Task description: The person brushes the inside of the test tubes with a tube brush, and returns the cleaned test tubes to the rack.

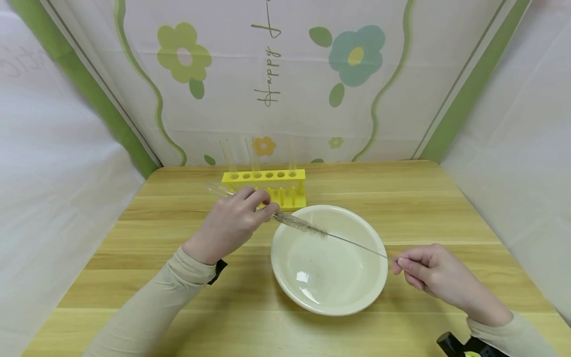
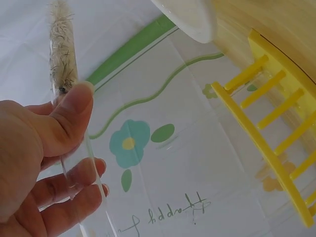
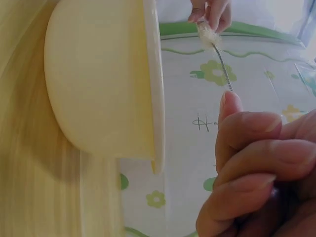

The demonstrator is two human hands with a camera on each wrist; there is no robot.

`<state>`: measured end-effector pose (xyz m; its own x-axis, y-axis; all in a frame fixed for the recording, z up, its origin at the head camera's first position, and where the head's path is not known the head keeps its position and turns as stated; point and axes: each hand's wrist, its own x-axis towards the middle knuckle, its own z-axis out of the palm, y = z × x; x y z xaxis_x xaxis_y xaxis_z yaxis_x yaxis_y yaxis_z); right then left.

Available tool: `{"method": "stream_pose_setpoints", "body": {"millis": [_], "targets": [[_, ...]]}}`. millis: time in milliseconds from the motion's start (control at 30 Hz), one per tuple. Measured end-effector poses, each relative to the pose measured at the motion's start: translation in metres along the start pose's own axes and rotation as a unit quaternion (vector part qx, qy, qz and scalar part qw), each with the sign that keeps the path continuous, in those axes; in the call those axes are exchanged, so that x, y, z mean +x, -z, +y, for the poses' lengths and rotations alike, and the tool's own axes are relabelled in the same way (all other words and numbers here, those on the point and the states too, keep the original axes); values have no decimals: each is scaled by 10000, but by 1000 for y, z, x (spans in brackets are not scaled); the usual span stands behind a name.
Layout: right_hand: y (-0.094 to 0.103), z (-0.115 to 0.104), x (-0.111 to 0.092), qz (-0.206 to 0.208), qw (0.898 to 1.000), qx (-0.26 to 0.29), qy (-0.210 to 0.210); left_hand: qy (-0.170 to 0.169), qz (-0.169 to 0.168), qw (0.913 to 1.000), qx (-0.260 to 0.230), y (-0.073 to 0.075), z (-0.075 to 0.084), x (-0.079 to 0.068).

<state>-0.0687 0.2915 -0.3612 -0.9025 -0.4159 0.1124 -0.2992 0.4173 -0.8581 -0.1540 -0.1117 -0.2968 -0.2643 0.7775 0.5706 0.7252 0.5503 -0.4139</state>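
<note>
My left hand grips a clear glass test tube, tilted, with its mouth toward the bowl. Partly inside the tube sits the bristle head of a test tube brush, its tip end reaching beneath the left thumb in the left wrist view. The brush's thin twisted-wire handle slants down to my right hand, which pinches its end between thumb and fingers. Below the brush stands a round white bowl, with shiny reflections inside it.
Behind the bowl, a yellow test tube rack holds 3 upright clear tubes, its front partly hidden by the left hand. The wooden table meets a white flowered cloth at its back edge, with white cloth walls on both sides.
</note>
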Motion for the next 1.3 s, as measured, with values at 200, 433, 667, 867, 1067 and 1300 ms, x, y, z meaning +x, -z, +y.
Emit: {"method": "stream_pose_setpoints", "body": {"millis": [200, 433, 667, 867, 1067, 1300], "targets": [[-13, -6, 0, 1589, 9449, -2383, 1585, 40, -48, 9999, -133, -1, -3, -3], [-16, -16, 12, 2920, 7276, -4805, 3930, 9, -211, 9992, -344, 3, -1, -7], [-19, -25, 20, 3245, 6642, -4768, 4756, -107, -392, 9989, -231, 8, 3, -7], [-21, -30, 20, 3151, 6893, -4669, 4556, -118, -329, 9990, -266, 9, 7, -6], [-26, -36, 24, 3072, 7118, -4558, 4372, -173, -194, 9991, -331, 8, 12, -2], [-30, -45, 26, 2931, 7354, -4420, 4218, -206, -152, 9995, -203, 9, 14, 0]]}}
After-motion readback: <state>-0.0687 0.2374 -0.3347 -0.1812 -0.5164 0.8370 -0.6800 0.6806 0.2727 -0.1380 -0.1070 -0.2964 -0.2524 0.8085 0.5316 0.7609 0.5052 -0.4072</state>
